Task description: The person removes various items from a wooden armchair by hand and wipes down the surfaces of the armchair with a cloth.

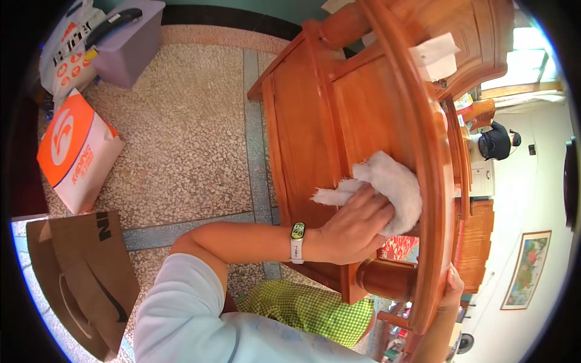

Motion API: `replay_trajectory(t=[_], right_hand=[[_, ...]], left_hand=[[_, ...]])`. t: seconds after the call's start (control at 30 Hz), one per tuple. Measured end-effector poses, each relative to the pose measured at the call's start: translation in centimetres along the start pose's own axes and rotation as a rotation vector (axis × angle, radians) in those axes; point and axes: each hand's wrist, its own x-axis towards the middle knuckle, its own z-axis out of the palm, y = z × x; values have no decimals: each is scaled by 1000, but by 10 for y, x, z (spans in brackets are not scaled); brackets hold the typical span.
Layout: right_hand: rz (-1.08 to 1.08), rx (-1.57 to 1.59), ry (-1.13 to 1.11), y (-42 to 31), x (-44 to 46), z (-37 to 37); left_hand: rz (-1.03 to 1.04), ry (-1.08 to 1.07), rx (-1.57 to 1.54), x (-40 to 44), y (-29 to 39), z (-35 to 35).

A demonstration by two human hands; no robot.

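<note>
The view is turned sideways, with the floor at the left and the far wall at the right. My left hand (357, 227), wearing a watch (297, 242) on its wrist, is closed around a bunched white cloth (396, 187). The cloth lies against the inner panel of a reddish-brown wooden chair (302, 121), just beside its thick curved rail (408, 78). Partly hidden behind that rail, my right hand (451, 287) grips its outer edge. A second white piece (436, 55), perhaps cloth or paper, sits farther along the rail.
On the speckled floor stand a brown paper bag (85, 284), an orange and white box (78, 151), a white plastic bag (66, 54) and a purple bin (130, 48). A person (497, 140) in dark clothing is in the background, near wooden furniture (478, 242).
</note>
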Motion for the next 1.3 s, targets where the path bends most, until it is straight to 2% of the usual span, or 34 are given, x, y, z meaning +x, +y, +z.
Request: replay_trajectory(t=[0.03, 0.07, 0.13, 0.17, 0.2, 0.27, 0.33, 0.4, 0.47, 0.5, 0.53, 0.6, 0.67, 0.7, 0.73, 0.8, 0.87, 0.93, 1.0, 1.07, 1.23, 1.3], right_hand=[[113, -207, 181, -4, -6, -12], [124, -225, 190, 2, -8, -23], [41, -458, 522, 4, -8, -10], [63, -533, 585, 2, -8, -6], [68, -545, 590, 0, -7, 1], [103, -304, 535, -5, -7, 21], [86, -252, 527, -16, -5, 74], [63, -182, 506, -14, -2, 85], [13, -200, 746, -9, -1, 80], [8, -117, 729, -11, -1, 88], [-3, -120, 714, -10, -2, 71], [42, -246, 532, 1, -8, 11], [8, -409, 619, 9, -10, -14], [-20, -414, 599, 8, -10, -12], [-47, -419, 578, 8, -8, -8], [-51, -410, 579, 10, -9, -9], [-49, -399, 591, 9, -9, -5], [-23, -337, 565, 5, -9, 3], [-83, -441, 635, 9, -10, -13], [-59, -404, 571, 8, -6, -13], [-6, -349, 512, 0, -4, 7], [-15, -430, 485, -1, -4, 10]], left_hand=[[30, -11, -1, 1, -6, -4], [20, 2, -16, 3, -13, -9], [62, -15, 60, 11, -24, -14], [55, 2, 35, 14, -28, -13], [49, 9, 25, 16, -31, -13], [77, 23, 87, 19, -34, -10], [92, 40, 96, 22, -37, -11], [114, 45, 123, 22, -40, -10], [117, 70, 126, 24, -41, -10], [122, 74, 141, 28, -42, -12], [88, 64, 185, 33, -44, -15], [54, 75, 234, 41, -46, -18], [85, 170, 279, 47, -46, -22], [9, 70, 231, 52, -45, -31], [5, 168, 148, 60, -52, -33], [-61, 262, 223, 75, -69, -45], [-336, 397, 141, 89, -97, -55], [-387, 406, -82, 92, -121, -65], [-363, 503, -108, 91, -117, -52], [-305, 425, -382, 99, -119, -55], [-251, 517, -277, 103, -94, -39], [-295, 345, -255, 95, -87, -45]])
